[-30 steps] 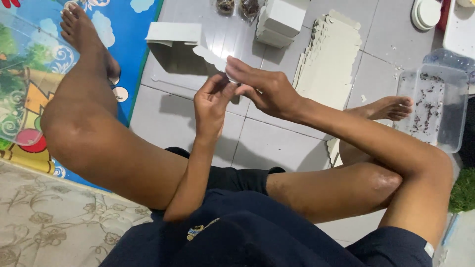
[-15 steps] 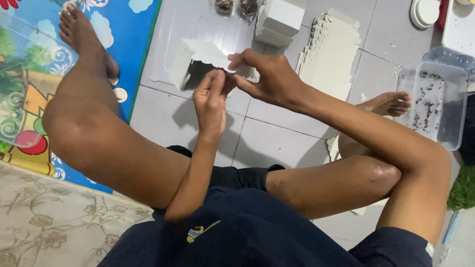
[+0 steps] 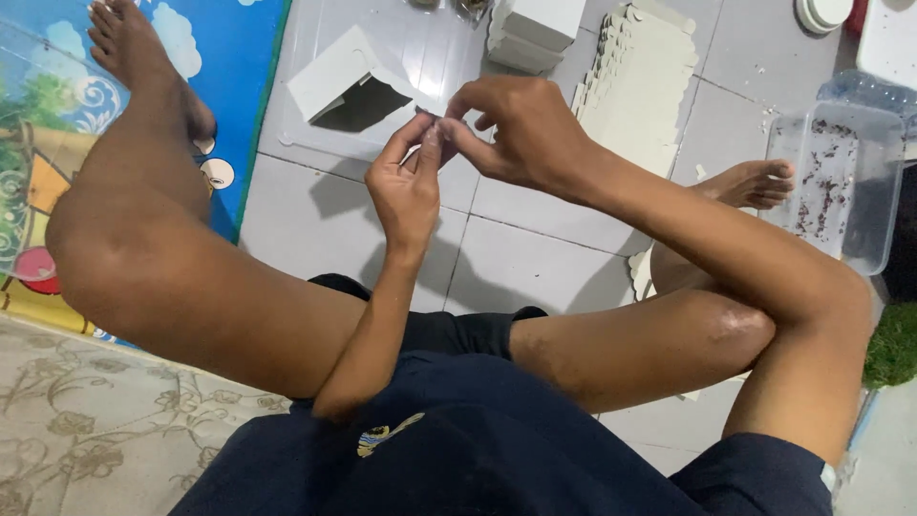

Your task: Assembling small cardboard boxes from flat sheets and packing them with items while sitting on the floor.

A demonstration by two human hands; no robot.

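Note:
A partly folded white cardboard box (image 3: 336,76) hangs over the grey floor tiles, its dark hollow facing me. My left hand (image 3: 406,191) and my right hand (image 3: 521,134) meet at one of its flaps, fingertips of both pinching the thin edge together. My left hand reaches up from below, and my right hand comes in from the right, above my bent legs. The pinched flap itself is mostly hidden by my fingers.
A row of flat white box blanks (image 3: 640,86) lies beside a stack of folded boxes (image 3: 535,29). A clear plastic tub (image 3: 845,182) with dark bits stands at the right. A colourful play mat (image 3: 57,124) lies to the left, under my left foot.
The box has turned in my fingers from a flat sheet into an opened shape out to the left. Both hands have stayed together at its flap.

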